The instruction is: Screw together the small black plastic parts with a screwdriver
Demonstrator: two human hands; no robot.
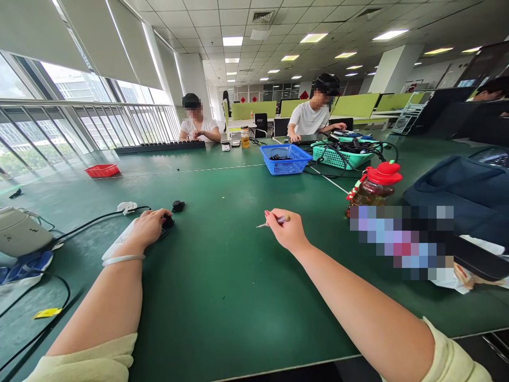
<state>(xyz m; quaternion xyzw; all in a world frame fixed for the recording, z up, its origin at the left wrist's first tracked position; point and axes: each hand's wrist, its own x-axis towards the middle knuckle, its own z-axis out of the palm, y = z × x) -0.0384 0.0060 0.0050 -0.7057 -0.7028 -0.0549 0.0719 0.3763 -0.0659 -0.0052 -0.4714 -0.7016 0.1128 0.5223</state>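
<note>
My right hand (287,229) is closed around a small screwdriver (283,218), its thin shaft pointing left above the green table (222,276). At the left, my left hand (149,229) has its fingers closed on a small black object (168,221), whose exact kind I cannot make out. A white elongated block (122,239), resembling a power strip, lies beneath that wrist and is partly hidden by it. Just beyond the left fingers rests another small black piece (178,206), apart from the hand.
A black cable (95,220) crosses the left side near a crumpled white tissue (127,207). Farther off are a red tray (102,170), a blue basket (285,160) and a green basket (340,156) with cables. A red-lidded bottle (374,188) and dark bag (461,196) stand right. Two people sit opposite.
</note>
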